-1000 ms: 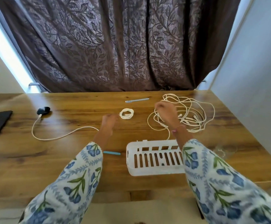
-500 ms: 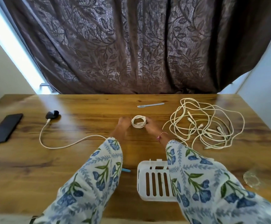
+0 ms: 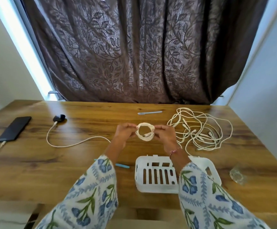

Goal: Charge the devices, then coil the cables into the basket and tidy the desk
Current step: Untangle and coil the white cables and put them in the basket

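Both hands (image 3: pixel 123 135) (image 3: pixel 165 135) are now lifting the coiled cable (image 3: pixel 145 133), fingers pinching opposite sides, beyond the basket (image 3: pixel 140 187).

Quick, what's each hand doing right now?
Left hand: pinching the left side of the coiled white cable.
Right hand: pinching the coil's right side.

A brown leaf-patterned curtain (image 3: pixel 144 50) hangs behind, beside white walls (image 3: pixel 266 76) (right one nearer).
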